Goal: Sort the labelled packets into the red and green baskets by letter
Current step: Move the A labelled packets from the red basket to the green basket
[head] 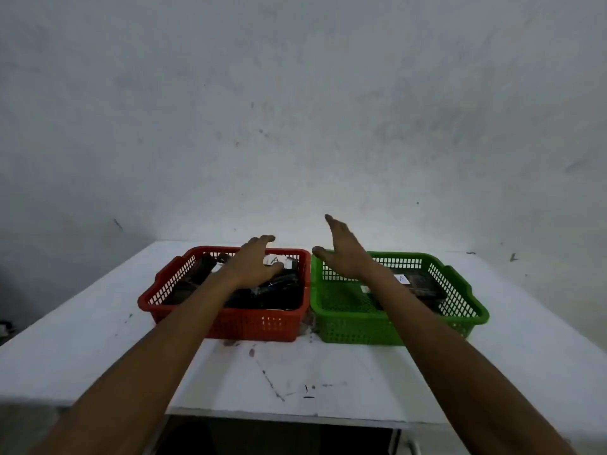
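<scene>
The red basket [249, 325] stands at the left and the green basket [361, 330] touches it on the right. Several dark packets [276, 290] with white labels fill the red one; one label [275, 259] reads A. My left hand [254, 262] reaches into the red basket with its fingers curled over that labelled packet. My right hand [341, 249] hovers over the green basket's back left corner, fingers spread and holding nothing. A dark packet [423, 285] with a white label lies at the green basket's right, partly hidden by my right forearm.
Both baskets sit on a white table [295, 372] with dark scuff marks, close to a pale wall [295, 126]. The table's near edge runs across the bottom, with a dark gap below it.
</scene>
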